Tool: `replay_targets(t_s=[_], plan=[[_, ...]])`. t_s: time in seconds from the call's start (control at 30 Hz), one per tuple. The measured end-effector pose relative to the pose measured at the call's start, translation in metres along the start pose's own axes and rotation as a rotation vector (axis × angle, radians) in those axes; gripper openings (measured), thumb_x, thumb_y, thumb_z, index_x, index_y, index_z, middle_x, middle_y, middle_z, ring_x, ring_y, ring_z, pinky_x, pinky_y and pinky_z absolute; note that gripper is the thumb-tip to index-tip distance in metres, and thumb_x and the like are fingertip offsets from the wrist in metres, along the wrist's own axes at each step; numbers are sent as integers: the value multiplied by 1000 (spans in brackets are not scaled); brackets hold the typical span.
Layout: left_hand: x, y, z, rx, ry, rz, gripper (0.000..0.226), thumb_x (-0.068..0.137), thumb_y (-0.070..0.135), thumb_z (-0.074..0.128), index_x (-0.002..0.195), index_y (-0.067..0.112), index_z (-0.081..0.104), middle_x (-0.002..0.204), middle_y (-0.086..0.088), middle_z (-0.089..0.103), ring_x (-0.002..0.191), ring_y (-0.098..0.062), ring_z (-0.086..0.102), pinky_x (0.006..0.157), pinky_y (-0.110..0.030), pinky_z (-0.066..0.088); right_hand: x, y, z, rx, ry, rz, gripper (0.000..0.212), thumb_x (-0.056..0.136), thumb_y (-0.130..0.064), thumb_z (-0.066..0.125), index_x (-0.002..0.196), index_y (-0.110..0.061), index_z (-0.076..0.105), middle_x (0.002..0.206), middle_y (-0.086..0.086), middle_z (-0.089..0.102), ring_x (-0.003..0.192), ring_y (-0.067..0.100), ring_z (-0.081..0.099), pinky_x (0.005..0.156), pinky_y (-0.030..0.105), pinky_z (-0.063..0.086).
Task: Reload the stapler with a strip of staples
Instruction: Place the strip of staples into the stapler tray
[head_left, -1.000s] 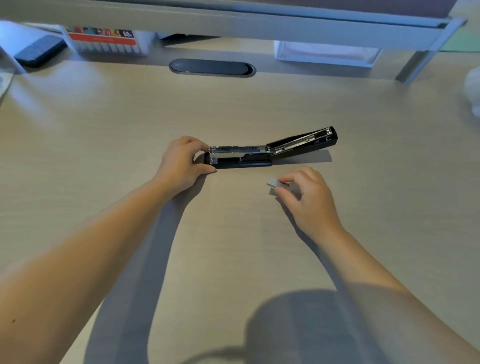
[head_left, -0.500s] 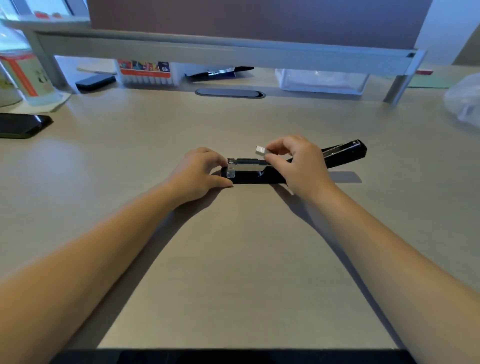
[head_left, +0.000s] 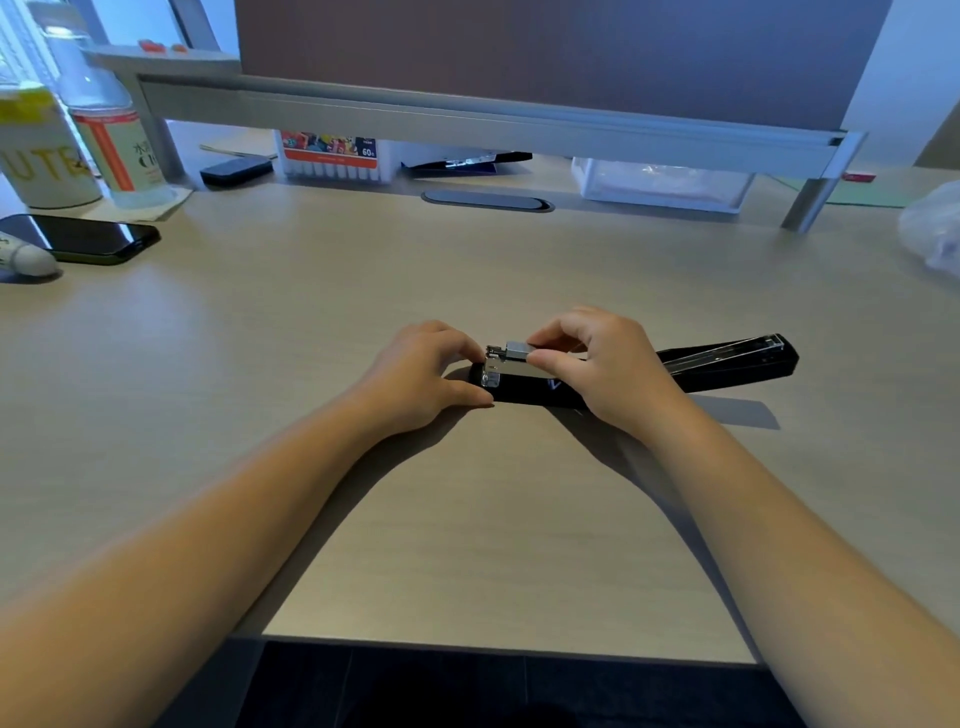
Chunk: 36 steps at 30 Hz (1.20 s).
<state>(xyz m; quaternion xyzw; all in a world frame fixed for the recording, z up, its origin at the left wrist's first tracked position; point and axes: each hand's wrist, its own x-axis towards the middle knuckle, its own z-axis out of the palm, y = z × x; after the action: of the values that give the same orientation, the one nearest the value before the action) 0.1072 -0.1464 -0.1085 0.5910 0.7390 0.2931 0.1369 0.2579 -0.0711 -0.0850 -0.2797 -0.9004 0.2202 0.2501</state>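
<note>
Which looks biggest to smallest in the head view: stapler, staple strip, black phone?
1. Stapler, opened out flat across the desk: longest.
2. Phone: looks smaller, though it lies farther from the camera at the edge of a wide-angle view, so true size is unsure.
3. Staple strip, pinched in the right hand: clearly smallest.

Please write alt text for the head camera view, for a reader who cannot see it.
A person's right hand lowers a strip of staples into the open black stapler on a wooden desk, while the left hand steadies its front end. A phone lies far left.
</note>
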Motion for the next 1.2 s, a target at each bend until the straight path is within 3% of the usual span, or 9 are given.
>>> replay_targets(t_s=[0.1,0.33,0.57,0.77,0.9,1.1,1.2], plan=[[0,-1,0,-7,2,4,40,70,24,68,107,14,58,120,-7,53,113,-19,41,78,-18,24,-1,0,-1,3,-6,-5,17,82,-15,58,96,-7,63,86,-1,54,83,13,49,58,15,35],[0,-2,-1,-30,-4,24,39,67,23,71,103,13,60,117,-7,53,99,-10,37,72,-17,23,-1,1,-3,-21,-29,-1,18,81,-15,59,97,-9,64,88,1,56,85,15,50,70,22,35],[-1,-1,-1,-26,-8,23,38,66,24,71,101,13,60,107,-2,51,99,-10,37,82,-23,26,-8,3,-4,-57,-33,1,28,80,-17,61,107,-10,59,105,11,63,92,18,52,82,26,38],[-1,-1,-2,-29,-8,22,39,67,23,71,102,12,60,101,1,47,97,-10,38,81,-21,27,-13,6,-8,-134,-28,-1,13,79,-18,62,88,-9,63,96,12,62,90,25,53,79,36,42],[-1,-1,-1,-29,0,31,39,66,24,72,102,12,60,100,1,47,96,-11,39,71,-17,24,-11,2,-3,-117,-58,-14,17,80,-19,60,96,-12,63,101,11,61,94,26,52,84,40,44],[0,-1,-2,-23,-5,29,39,67,25,71,102,13,60,101,1,48,97,-11,38,78,-22,26,-13,2,-2,-115,-35,-44,26,81,-19,59,107,-16,59,106,10,60,100,25,52,87,38,41],[-1,-3,-3,-8,-1,32,37,69,24,69,103,12,60,105,-2,49,98,-12,37,82,-24,27,-15,9,-11,-280,31,-9,37,80,-28,59,115,-17,51,114,8,60,105,24,51,88,37,38]])
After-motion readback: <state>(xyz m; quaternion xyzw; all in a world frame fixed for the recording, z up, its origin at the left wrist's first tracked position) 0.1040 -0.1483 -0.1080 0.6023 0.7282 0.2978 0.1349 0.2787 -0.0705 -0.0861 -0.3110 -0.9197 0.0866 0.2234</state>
